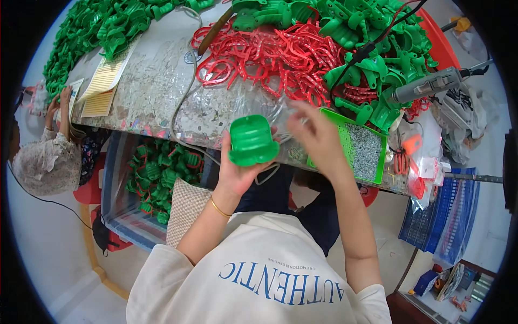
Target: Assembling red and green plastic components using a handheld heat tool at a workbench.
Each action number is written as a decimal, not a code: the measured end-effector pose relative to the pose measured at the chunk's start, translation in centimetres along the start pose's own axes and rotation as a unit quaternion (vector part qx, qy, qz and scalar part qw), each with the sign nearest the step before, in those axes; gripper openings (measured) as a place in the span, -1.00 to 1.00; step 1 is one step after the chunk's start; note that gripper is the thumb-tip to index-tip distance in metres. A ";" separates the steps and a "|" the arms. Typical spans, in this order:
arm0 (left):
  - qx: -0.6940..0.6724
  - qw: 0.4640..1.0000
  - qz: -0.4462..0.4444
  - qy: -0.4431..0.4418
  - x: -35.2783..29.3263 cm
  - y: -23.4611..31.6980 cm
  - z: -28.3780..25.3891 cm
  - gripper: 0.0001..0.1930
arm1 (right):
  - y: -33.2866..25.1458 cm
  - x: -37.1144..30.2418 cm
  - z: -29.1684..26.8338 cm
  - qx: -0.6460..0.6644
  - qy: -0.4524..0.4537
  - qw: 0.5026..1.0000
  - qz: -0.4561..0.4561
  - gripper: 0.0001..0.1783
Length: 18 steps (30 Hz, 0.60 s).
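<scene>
My left hand (237, 178) is closed around a curved green plastic shell (251, 139) with moulded ridges, held up just off the table's near edge. To its right my right hand (318, 139) is raised between the shell and a bright green tray (380, 168). Its fingers are smeared by motion, so I cannot tell whether they hold anything. In the tray lie many small silvery metal pieces (365, 150), perhaps screws. Beyond my hands lies a tangled heap of red plastic strips (270, 51), some of them curved.
Green shells (108, 27) are heaped at the far left and right. A grey power driver (429, 86) hangs at the right. A cable (181, 102) crosses the table (145, 86). Below left, a lined bin (116, 183) holds green-and-red pieces. Another person (46, 164) sits at left.
</scene>
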<state>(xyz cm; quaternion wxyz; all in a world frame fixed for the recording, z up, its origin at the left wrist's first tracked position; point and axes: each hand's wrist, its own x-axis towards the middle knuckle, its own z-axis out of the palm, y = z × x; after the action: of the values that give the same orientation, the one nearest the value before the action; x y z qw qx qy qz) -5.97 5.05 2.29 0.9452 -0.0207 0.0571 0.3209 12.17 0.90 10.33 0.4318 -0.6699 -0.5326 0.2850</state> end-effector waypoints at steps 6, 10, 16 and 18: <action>-0.008 0.999 -0.007 0.045 0.4 -0.1 -1.9 -0.30 | 8.2 5.9 1.4 -0.483 0.118 0.860 -0.110 -0.83; 0.008 0.999 0.010 0.051 0.6 -0.4 -2.5 -0.33 | 9.2 6.4 2.1 -0.517 0.119 0.844 -0.079 -0.88; 0.006 0.999 0.014 0.041 0.6 -0.2 -2.5 -0.30 | 4.7 6.3 2.9 -0.405 0.161 0.878 -0.197 -0.88; 0.018 0.999 0.010 0.036 0.7 0.0 -2.4 -0.29 | 3.6 6.6 2.9 -0.411 0.111 0.896 -0.122 -0.83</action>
<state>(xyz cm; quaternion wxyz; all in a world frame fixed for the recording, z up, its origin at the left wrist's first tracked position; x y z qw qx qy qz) -5.63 5.27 -0.18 0.9394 -0.0145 0.0972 0.3286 13.19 7.77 6.30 0.2054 -0.7450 -0.6281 -0.0907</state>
